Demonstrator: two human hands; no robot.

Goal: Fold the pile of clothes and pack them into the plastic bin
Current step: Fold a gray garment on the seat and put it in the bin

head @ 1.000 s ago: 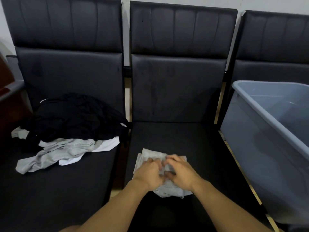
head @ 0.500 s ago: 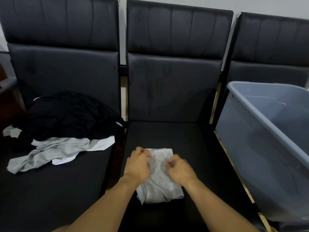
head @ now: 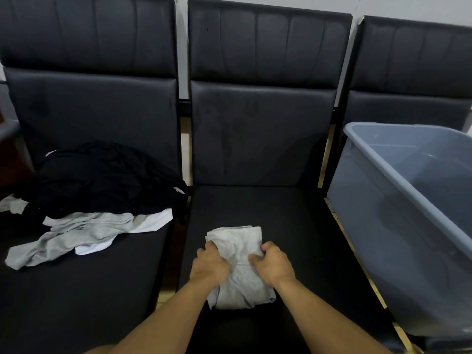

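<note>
A small light grey garment (head: 236,256) lies folded into a narrow strip on the middle chair's black seat (head: 293,226). My left hand (head: 210,264) grips its left edge with curled fingers. My right hand (head: 272,263) grips its right edge the same way. A pile of clothes (head: 97,185) sits on the left chair: black garments on top, grey and white ones (head: 84,233) spread in front. The grey plastic bin (head: 398,226) stands on the right chair, tilted toward me, with nothing visible inside.
Three black padded chairs stand side by side against a white wall. Narrow gaps between the seats show a light floor. A dark reddish object sits at the far left edge.
The grey garment has gone from a crumpled bundle to a narrower folded strip. Both hands moved apart from its centre to its two side edges.
</note>
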